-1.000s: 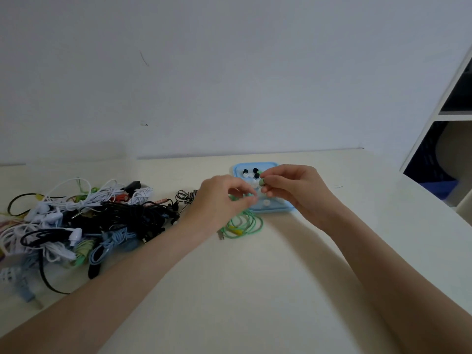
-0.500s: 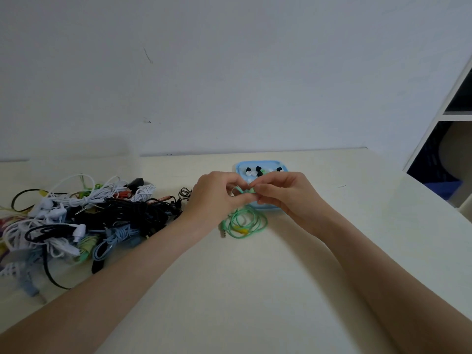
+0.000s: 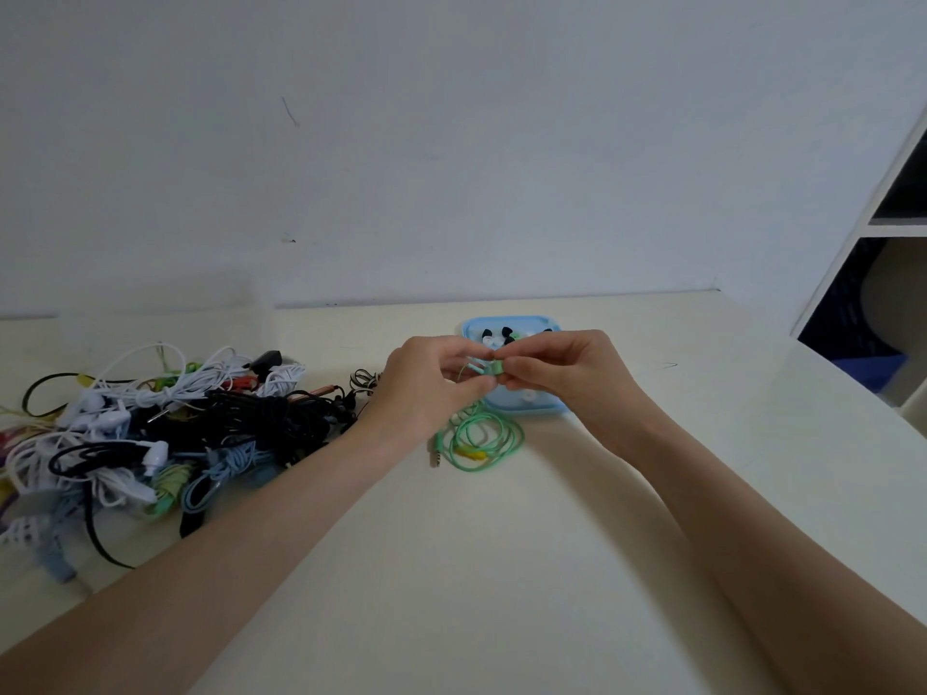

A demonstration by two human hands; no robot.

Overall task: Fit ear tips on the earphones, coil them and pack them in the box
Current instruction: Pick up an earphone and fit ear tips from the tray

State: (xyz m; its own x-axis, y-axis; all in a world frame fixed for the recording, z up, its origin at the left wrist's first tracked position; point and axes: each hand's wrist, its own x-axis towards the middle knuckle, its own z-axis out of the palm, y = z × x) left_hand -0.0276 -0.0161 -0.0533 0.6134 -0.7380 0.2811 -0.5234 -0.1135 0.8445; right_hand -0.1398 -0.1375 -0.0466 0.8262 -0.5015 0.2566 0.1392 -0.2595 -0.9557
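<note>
A green earphone cable (image 3: 481, 438) lies coiled on the table, with its jack at the left of the coil. Its upper end rises to my hands. My left hand (image 3: 431, 383) pinches the thin green wire close to the earbud. My right hand (image 3: 562, 373) pinches the green earbud (image 3: 496, 367) at its fingertips; whether an ear tip is on it is hidden. Both hands meet just above the near part of a light blue box (image 3: 521, 406), which holds black, white and green ear tips (image 3: 501, 337).
A big tangle of white, black, blue and green earphones (image 3: 165, 433) covers the table's left side. The wall runs along the far edge. A white shelf unit (image 3: 883, 228) stands at the right beyond the table's edge.
Both hands have drawn together and lifted slightly over the box. My right hand shifted left from the ear tips to the earbud. The camera view tilted a little.
</note>
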